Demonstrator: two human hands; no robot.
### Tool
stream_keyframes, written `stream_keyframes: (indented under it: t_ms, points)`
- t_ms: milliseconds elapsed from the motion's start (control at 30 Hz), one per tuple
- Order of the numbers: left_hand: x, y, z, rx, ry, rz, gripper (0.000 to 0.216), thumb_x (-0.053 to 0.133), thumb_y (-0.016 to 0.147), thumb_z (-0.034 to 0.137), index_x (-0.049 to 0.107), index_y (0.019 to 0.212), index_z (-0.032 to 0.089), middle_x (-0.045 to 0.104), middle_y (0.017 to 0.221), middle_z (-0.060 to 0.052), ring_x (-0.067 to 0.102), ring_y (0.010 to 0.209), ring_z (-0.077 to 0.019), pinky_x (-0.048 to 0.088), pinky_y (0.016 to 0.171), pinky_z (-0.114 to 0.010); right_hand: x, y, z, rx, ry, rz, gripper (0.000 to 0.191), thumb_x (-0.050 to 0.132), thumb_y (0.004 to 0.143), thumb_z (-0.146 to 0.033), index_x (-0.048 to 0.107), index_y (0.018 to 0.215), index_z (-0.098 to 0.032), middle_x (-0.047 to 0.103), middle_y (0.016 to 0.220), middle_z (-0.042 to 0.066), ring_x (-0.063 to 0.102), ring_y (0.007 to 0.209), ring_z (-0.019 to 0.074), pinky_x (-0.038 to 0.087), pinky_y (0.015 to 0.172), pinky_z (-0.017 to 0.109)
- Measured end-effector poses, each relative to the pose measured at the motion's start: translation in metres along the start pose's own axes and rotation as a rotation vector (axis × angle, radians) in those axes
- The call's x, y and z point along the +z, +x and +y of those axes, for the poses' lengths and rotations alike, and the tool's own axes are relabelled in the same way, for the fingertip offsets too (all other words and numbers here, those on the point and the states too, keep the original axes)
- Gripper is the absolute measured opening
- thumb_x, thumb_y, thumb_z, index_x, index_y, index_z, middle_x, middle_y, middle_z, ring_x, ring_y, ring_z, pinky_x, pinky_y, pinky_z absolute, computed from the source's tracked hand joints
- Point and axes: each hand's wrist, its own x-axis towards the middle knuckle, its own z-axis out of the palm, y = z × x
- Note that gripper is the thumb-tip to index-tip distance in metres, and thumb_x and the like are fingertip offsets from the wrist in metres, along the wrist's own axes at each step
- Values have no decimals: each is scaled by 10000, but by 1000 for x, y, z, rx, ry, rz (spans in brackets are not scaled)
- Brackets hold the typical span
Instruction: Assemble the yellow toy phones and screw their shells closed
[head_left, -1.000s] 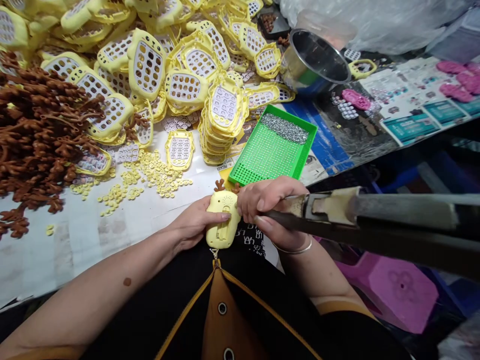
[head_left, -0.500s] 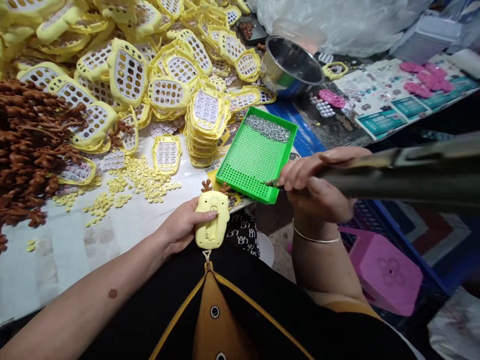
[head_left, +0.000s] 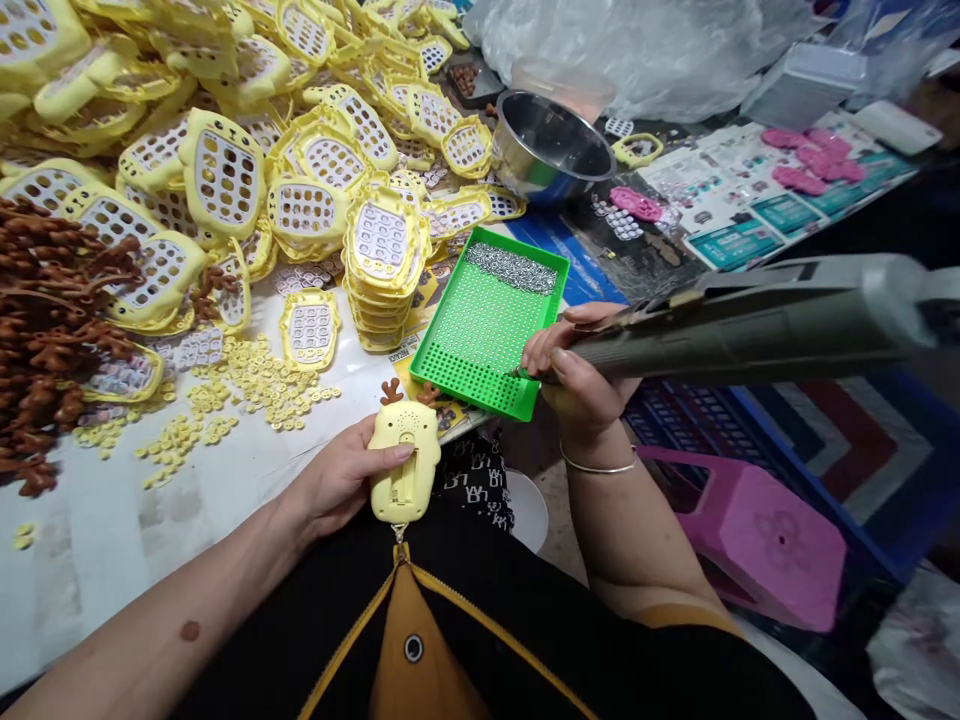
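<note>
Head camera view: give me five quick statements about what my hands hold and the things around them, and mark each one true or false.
1. The left hand holds a yellow case with brown antlers. True.
2. The right hand is empty. False: it grips a long tool.
3. Small silvery pieces lie heaped at the far end of the green tray. True.
4. The metal bowl stands inside the green tray. False: it stands beyond the tray, on the table.
5. Brown antler-like parts are piled at the left of the view. True.
</note>
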Motion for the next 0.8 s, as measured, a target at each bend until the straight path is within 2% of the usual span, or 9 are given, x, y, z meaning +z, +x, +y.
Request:
stream_keyframes:
  t_ms: [267, 500, 600, 700, 800]
  points:
    - [-1, -1, -2, 4, -45, -51, 380, 823, 625, 206, 656, 961, 141, 744, 831, -91, 688, 679, -204, 559, 618, -299, 4, -3, -2, -11, -68, 17, 263, 652, 778, -334, 584, 1032, -340, 491, 615, -44, 471, 445, 132, 443, 409, 299]
    - [-6, -4, -2, 24, -61, -52, 406, 819, 633, 237, 652, 992, 147, 746, 851, -91, 694, 707, -210, 561, 658, -312, 3, -2, -2, 8, -51, 26, 252, 665, 778, -319, 599, 1021, -315, 497, 662, -46, 483, 458, 114, 457, 439, 292]
    - [-4, -6, -4, 25, -37, -10, 426, 814, 641, 233, 635, 1018, 146, 742, 875, -93, 689, 723, -210, 553, 663, -317, 12, -1, -17, -12, -8, 65, 239, 663, 773, -288, 616, 1006, -316, 488, 624, -49, 483, 459, 117, 447, 441, 289]
    - [-1, -6, -9, 38, -2, -3, 441, 813, 637, 219, 623, 1030, 152, 730, 866, -78, 672, 713, -202, 539, 639, -316, 32, -4, -43, -36, 101, 93, 250, 628, 774, -250, 634, 1011, -329, 451, 546, -64, 448, 421, 118, 443, 435, 297]
    - [1, -5, -13, 74, 9, 9, 421, 812, 630, 221, 626, 1001, 153, 712, 853, -56, 656, 720, -191, 524, 649, -311, 55, -12, -63, -10, 251, -40, 281, 598, 791, -239, 613, 1063, -304, 484, 556, -60, 473, 430, 123, 478, 442, 306]
